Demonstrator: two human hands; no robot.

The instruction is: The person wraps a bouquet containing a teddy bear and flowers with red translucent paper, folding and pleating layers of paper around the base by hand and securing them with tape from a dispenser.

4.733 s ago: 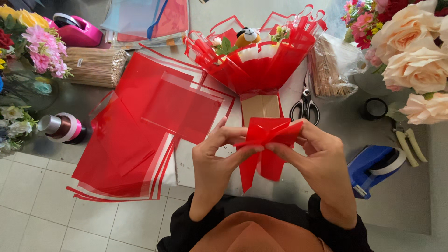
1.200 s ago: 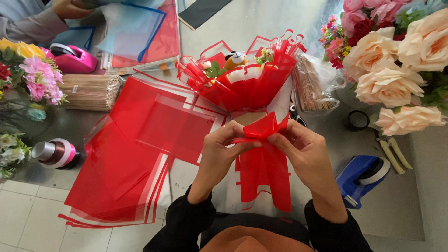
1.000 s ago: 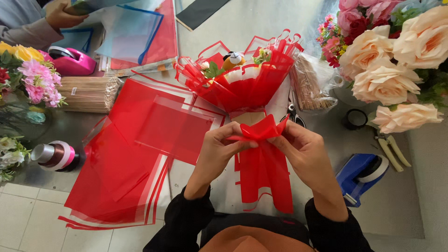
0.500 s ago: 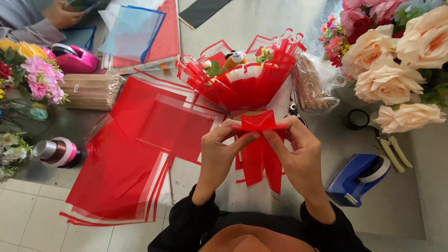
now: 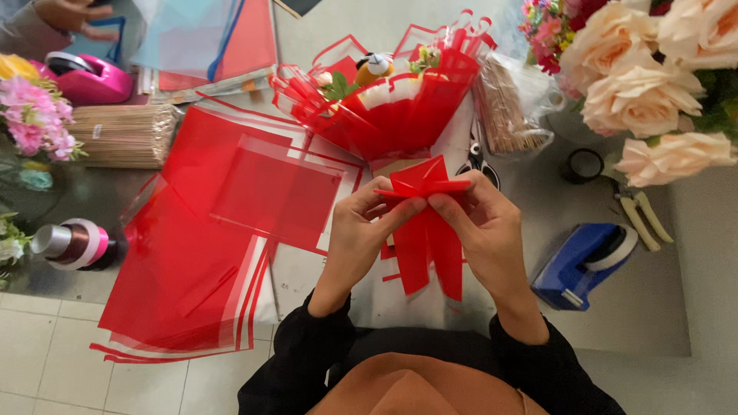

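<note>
While both hands pinched the red ribbon bow (image 5: 421,187) | left hand (image 5: 360,230), right hand (image 5: 483,230) clamped at its centre | bow shaped, tails hanging, not yet fixed to red bouquet (image 5: 380,104).

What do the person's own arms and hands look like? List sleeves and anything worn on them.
Both arms wear long black sleeves, the left sleeve and the right sleeve, ending at the wrists with slightly bunched cuffs. The left hand and right hand are bare: no gloves, and no rings, watch or bracelets show in this view.
</note>
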